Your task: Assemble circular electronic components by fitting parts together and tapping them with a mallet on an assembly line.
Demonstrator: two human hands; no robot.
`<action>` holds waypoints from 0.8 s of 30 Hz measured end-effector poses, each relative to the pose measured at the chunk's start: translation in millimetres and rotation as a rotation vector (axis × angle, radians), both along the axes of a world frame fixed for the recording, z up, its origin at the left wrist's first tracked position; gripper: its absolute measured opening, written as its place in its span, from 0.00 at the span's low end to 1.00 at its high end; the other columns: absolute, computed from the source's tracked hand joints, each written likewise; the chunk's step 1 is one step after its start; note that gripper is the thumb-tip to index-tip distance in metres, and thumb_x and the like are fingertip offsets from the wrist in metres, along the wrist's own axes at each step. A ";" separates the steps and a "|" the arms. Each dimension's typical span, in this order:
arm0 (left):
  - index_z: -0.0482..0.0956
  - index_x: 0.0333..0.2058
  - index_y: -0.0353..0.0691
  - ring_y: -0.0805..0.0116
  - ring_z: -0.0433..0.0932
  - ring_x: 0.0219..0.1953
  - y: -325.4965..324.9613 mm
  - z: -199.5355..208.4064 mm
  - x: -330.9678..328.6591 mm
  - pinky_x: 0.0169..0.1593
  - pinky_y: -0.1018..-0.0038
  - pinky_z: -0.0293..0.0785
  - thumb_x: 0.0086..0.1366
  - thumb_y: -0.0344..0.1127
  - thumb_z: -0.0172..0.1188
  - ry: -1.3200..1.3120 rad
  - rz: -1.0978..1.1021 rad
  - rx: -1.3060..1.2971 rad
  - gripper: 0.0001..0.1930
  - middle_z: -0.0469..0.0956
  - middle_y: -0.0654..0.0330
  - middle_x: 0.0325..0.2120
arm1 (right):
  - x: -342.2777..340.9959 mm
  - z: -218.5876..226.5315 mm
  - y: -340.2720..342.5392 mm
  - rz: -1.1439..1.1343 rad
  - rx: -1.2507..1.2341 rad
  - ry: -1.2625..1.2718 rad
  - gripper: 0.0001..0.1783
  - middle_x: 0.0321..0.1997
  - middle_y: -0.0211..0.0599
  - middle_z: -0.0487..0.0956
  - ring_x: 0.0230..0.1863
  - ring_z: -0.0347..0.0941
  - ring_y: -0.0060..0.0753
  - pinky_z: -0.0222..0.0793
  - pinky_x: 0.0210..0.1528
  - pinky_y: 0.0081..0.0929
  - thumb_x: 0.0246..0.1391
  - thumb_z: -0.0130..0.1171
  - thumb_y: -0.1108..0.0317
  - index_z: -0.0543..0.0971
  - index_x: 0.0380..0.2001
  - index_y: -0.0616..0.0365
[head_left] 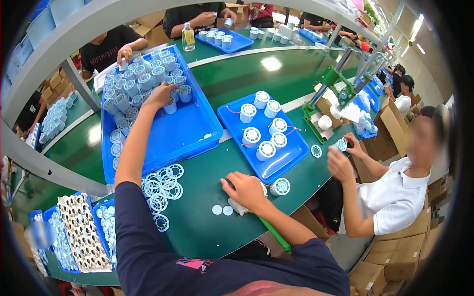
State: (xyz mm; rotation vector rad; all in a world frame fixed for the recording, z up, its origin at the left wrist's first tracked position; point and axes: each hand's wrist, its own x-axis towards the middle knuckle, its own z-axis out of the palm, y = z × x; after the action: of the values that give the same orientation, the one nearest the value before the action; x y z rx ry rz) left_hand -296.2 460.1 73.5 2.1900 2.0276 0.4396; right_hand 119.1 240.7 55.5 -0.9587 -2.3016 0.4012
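Head view: a green workbench (197, 236) is seen across the frame. A large blue bin (190, 132), part-filled with white cylinders, is set at 10 o'clock. A smaller blue tray (281, 161), with seven capped cylinders on it, is placed at 2 o'clock. Hands are held well apart. Left hand (159, 96) is placed at 10 o'clock, over one white cylinder (170, 107) inside the bin; firmness of grip cannot be told. Right hand (245, 191) is laid at 6 o'clock over a pale crumpled item (240, 206); grasp cannot be told. Flat rings (163, 185) are heaped at 8 o'clock. Two small discs (217, 209) are noted near 7 o'clock.
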 end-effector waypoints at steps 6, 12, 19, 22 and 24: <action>0.82 0.59 0.57 0.45 0.76 0.59 3.8 19.1 22.4 0.64 0.57 0.73 0.59 0.28 0.66 0.043 -0.037 -0.142 0.28 0.75 0.49 0.54 | 1.6 -0.6 1.9 0.001 -0.017 0.002 0.10 0.24 0.35 0.79 0.20 0.76 0.40 0.71 0.23 0.37 0.59 0.67 0.62 0.82 0.29 0.56; 0.84 0.57 0.56 0.43 0.75 0.61 -4.1 27.4 35.6 0.66 0.59 0.71 0.60 0.25 0.66 0.025 0.078 -0.182 0.26 0.73 0.48 0.55 | 1.4 -1.9 3.1 -0.036 -0.029 0.005 0.09 0.24 0.36 0.79 0.20 0.75 0.42 0.70 0.22 0.37 0.59 0.68 0.63 0.82 0.29 0.55; 0.84 0.51 0.48 0.43 0.79 0.58 19.5 0.7 32.5 0.59 0.54 0.78 0.65 0.26 0.56 0.264 0.153 -0.137 0.18 0.81 0.45 0.53 | -2.2 0.7 0.3 -0.050 -0.016 0.013 0.14 0.22 0.40 0.78 0.21 0.76 0.48 0.71 0.23 0.41 0.60 0.66 0.62 0.78 0.25 0.56; 0.86 0.47 0.47 0.46 0.84 0.53 17.5 1.3 34.9 0.53 0.54 0.82 0.63 0.28 0.60 0.330 0.101 -0.116 0.14 0.85 0.47 0.48 | -0.4 -0.9 0.7 -0.012 0.020 -0.075 0.16 0.19 0.39 0.77 0.20 0.76 0.48 0.71 0.22 0.41 0.60 0.66 0.61 0.77 0.22 0.56; 0.87 0.46 0.46 0.47 0.84 0.52 9.1 3.9 40.9 0.52 0.54 0.83 0.62 0.28 0.61 0.328 0.027 -0.127 0.14 0.85 0.47 0.48 | 0.9 -1.8 2.2 0.091 0.077 -0.143 0.22 0.16 0.41 0.77 0.18 0.76 0.48 0.71 0.21 0.43 0.63 0.64 0.53 0.79 0.19 0.55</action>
State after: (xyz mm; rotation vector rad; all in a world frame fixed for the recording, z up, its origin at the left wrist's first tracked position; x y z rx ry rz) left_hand -255.3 469.2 77.4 2.2805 2.1722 -0.0516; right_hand 120.0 242.9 53.7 -0.8719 -2.4783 0.2872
